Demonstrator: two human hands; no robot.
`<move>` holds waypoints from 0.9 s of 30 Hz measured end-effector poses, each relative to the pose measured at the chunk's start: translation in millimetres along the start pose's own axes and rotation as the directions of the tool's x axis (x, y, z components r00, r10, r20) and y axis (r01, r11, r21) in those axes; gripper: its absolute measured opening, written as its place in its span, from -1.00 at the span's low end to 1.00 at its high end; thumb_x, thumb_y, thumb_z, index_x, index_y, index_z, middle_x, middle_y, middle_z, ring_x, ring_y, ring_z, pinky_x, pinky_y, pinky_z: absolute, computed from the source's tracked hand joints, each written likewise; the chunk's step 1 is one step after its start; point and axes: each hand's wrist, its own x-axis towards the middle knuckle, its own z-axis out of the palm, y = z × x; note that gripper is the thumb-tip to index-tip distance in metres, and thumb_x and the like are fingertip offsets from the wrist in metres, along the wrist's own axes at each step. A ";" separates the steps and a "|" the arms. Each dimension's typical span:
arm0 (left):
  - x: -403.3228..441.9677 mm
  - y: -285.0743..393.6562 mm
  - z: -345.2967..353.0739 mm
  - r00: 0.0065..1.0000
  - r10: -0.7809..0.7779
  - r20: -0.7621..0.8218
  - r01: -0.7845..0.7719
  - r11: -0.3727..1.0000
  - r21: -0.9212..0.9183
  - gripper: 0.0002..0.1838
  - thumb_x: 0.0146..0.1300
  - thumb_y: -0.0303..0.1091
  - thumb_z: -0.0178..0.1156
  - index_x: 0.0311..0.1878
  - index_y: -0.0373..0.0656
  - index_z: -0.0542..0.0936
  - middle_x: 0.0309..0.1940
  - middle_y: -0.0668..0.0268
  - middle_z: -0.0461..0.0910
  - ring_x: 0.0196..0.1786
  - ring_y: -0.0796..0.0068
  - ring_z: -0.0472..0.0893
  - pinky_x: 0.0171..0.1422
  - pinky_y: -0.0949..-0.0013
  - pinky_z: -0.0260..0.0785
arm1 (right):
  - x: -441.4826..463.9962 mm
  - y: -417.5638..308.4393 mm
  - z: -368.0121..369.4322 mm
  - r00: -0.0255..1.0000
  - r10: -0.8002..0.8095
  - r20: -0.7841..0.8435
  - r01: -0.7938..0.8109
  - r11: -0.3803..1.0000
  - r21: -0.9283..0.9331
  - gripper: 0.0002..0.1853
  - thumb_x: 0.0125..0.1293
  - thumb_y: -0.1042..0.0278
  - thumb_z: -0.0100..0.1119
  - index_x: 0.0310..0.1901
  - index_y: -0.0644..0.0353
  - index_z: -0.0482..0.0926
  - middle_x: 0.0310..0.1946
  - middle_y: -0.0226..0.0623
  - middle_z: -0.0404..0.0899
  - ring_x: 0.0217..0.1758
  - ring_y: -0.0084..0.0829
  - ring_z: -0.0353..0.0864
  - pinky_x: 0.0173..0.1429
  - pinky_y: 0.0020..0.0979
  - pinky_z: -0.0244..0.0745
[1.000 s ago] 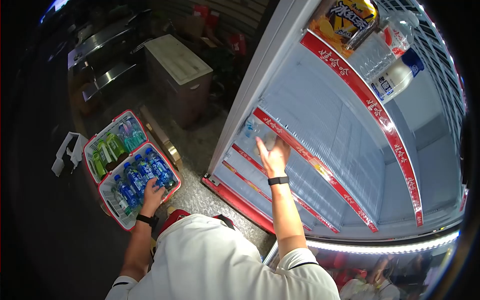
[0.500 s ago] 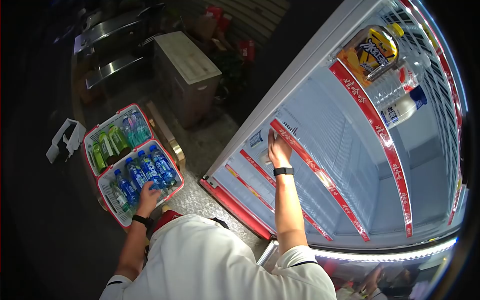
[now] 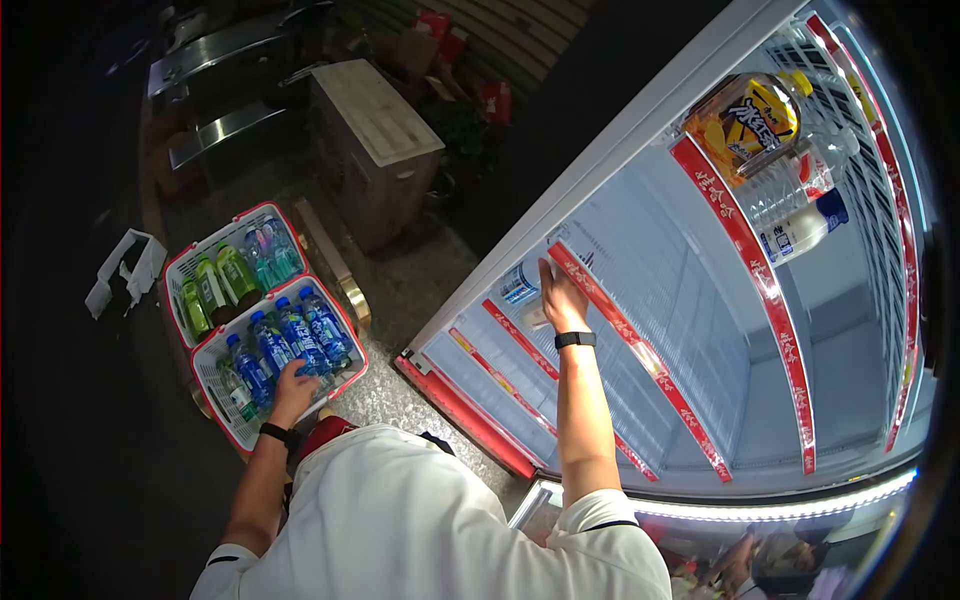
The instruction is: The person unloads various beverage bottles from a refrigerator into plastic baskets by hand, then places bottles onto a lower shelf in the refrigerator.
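My left hand (image 3: 292, 394) lies over the front basket (image 3: 228, 428), its fingers apart and touching the blue-labelled bottles (image 3: 272, 342) at their near ends. Nothing is lifted in it. In the lit fridge, my right hand (image 3: 566, 300) reaches between two shelves. Its fingers are stretched out beside a bottle with a blue and white label (image 3: 519, 286), just behind a red shelf strip (image 3: 628, 335). Part of that bottle and some fingertips are hidden. A clear bottle with a green label (image 3: 238, 398) lies in the same basket.
The rear basket (image 3: 178, 310) holds green bottles (image 3: 213, 292) and clear teal-tinted bottles (image 3: 272, 255). On the fridge's top shelf lie a large iced-tea bottle (image 3: 745, 115), a clear bottle (image 3: 790, 180) and a white bottle (image 3: 805, 230). A wooden-topped cabinet (image 3: 378, 110) stands beyond.
The view has shifted slightly. More of the blue and white label shows beside my right hand, which stays between the shelves. My left hand remains over the basket.
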 end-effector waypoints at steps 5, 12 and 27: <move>3.8 -18.3 -2.1 1.000 -0.004 0.014 0.003 0.999 0.041 -0.44 0.21 -0.39 0.38 0.27 -0.30 0.48 0.21 0.09 0.53 0.03 0.29 0.66 0.08 0.27 0.53 | 6.1 4.7 -1.6 0.991 -0.069 0.117 0.076 0.995 -0.058 -0.60 0.53 0.08 -0.01 0.09 0.24 0.61 0.06 0.11 0.63 0.18 0.12 0.58 0.28 0.03 0.44; 0.8 -17.0 -5.7 1.000 0.006 0.019 -0.008 0.995 0.102 -0.46 0.23 -0.37 0.36 0.27 -0.29 0.49 0.14 0.09 0.59 -0.01 0.30 0.68 0.06 0.27 0.53 | -8.5 3.6 -9.8 0.993 -0.047 0.105 0.059 0.992 -0.115 -0.42 0.46 -0.12 0.06 0.09 0.35 0.56 -0.01 0.16 0.63 0.11 0.14 0.60 0.21 -0.02 0.48; -4.4 -18.0 -2.0 0.999 -0.010 0.046 0.004 0.992 0.126 -0.48 0.25 -0.34 0.35 0.24 -0.30 0.50 0.19 0.07 0.55 0.03 0.25 0.69 0.11 0.26 0.53 | -50.7 56.0 7.4 0.939 0.341 0.042 -0.337 0.893 0.299 -0.24 -0.10 0.00 0.66 0.07 0.32 0.56 0.04 -0.01 0.65 0.12 -0.03 0.64 0.21 -0.10 0.53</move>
